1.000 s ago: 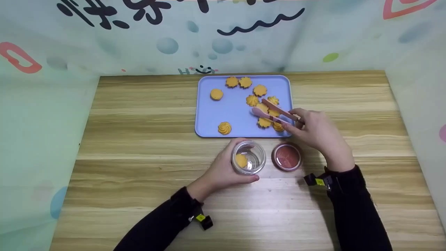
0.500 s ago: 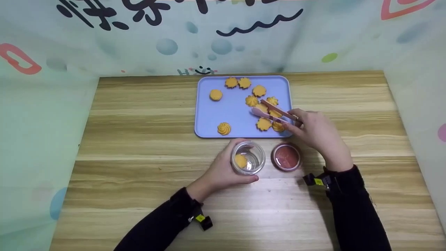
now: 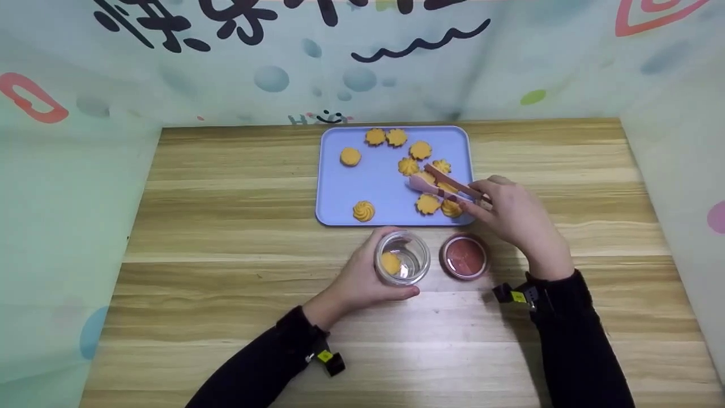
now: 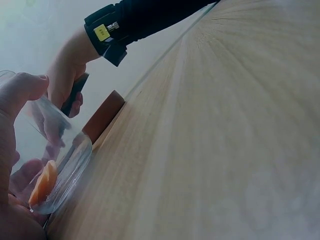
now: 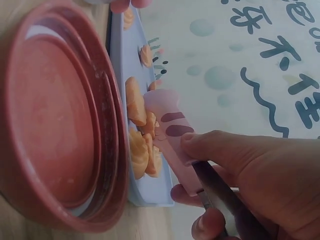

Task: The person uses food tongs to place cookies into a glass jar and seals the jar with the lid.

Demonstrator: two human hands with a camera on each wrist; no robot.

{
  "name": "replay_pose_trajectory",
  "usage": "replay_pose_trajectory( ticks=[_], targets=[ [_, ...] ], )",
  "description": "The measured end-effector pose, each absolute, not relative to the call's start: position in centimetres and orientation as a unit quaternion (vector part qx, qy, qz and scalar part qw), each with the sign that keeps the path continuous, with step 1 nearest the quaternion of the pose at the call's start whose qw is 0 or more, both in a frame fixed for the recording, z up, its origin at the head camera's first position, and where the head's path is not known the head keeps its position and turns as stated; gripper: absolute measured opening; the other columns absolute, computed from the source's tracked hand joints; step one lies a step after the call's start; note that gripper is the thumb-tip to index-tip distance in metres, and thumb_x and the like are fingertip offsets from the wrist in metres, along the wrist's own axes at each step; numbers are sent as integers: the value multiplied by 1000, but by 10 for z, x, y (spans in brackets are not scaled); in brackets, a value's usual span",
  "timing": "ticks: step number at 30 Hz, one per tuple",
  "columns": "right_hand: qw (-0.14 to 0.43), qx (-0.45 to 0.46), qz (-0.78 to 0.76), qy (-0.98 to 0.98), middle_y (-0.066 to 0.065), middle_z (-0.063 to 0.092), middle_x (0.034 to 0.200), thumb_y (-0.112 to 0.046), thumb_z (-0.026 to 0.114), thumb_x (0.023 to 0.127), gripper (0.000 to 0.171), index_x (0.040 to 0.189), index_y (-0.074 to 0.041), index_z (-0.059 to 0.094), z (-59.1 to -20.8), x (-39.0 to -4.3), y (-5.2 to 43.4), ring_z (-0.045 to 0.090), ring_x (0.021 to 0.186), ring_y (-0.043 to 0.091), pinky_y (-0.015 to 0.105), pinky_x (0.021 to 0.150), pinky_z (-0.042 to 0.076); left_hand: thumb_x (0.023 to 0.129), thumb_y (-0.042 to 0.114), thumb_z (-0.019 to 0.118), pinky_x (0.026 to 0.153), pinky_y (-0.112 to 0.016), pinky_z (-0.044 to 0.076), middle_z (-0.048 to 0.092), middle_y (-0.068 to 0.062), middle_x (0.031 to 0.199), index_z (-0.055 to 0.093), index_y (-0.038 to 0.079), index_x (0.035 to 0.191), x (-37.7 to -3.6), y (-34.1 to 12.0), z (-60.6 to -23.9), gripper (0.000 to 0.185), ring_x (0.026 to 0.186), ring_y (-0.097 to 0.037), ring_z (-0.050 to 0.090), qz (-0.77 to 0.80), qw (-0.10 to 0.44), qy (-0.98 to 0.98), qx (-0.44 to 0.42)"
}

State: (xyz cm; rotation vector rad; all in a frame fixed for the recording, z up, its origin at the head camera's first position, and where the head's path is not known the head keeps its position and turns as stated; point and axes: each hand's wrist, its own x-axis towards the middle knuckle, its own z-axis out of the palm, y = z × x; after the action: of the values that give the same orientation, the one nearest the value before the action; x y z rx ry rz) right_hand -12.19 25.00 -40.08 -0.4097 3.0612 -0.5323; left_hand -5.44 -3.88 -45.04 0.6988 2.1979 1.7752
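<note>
Only right wrist shows tongs' [image 5: 172,137] paw print (pink) | right hand [image 3: 518,218] grips tongs | left hand [image 3: 362,277] grips jar [image 3: 402,258]

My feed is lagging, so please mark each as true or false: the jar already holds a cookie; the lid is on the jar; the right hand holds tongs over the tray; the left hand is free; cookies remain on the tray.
1. The jar already holds a cookie: true.
2. The lid is on the jar: false, it lies on the table beside the jar.
3. The right hand holds tongs over the tray: true.
4. The left hand is free: false, it grips the jar.
5. Cookies remain on the tray: true.
</note>
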Motion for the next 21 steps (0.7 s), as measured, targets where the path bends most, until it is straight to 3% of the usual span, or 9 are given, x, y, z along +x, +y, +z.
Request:
replay_pose_trajectory(
  ticks=[4, 9, 13, 16, 21],
  targets=[
    [1, -138, -191, 972, 9, 65, 100, -43, 62, 89, 45, 115, -7, 65, -394, -121, 252, 61, 84, 25, 44, 73, 50, 56, 42, 90, 111, -34, 38, 55, 15, 127, 38, 31, 135, -58, -38, -466, 96, 122, -12, 53, 598, 111, 758, 234],
    [-33, -173, -245, 953, -1, 65, 97, -46, 59, 90, 38, 113, -16, 65, -369, -110, 257, 55, 68, 13, 29, 61, 47, 55, 46, 90, 111, -34, 38, 55, 17, 126, 38, 35, 134, -60, -37, -475, 95, 121, -10, 54, 594, 104, 763, 233],
    [-77, -242, -270, 929, -8, 62, 90, -34, 67, 88, 28, 113, -23, 66, -343, -95, 259, 46, 56, 3, 16, 51, 37, 54, 47, 90, 112, -33, 36, 55, 18, 126, 38, 34, 134, -59, -36, -473, 96, 122, -9, 53, 589, 108, 768, 226],
    [-104, -312, -276, 903, -10, 61, 89, -22, 73, 83, 33, 115, -22, 66, -328, -85, 258, 44, 57, 1, 11, 51, 34, 54, 43, 91, 112, -34, 36, 55, 18, 126, 38, 32, 134, -57, -37, -465, 96, 122, -11, 53, 590, 113, 768, 220],
    [-96, -362, -257, 891, -11, 59, 92, -18, 76, 80, 37, 115, -18, 66, -313, -70, 253, 43, 61, 0, 9, 54, 34, 56, 33, 92, 112, -38, 37, 56, 13, 127, 39, 26, 135, -52, -38, -447, 95, 122, -19, 54, 600, 116, 761, 217]
  ],
)
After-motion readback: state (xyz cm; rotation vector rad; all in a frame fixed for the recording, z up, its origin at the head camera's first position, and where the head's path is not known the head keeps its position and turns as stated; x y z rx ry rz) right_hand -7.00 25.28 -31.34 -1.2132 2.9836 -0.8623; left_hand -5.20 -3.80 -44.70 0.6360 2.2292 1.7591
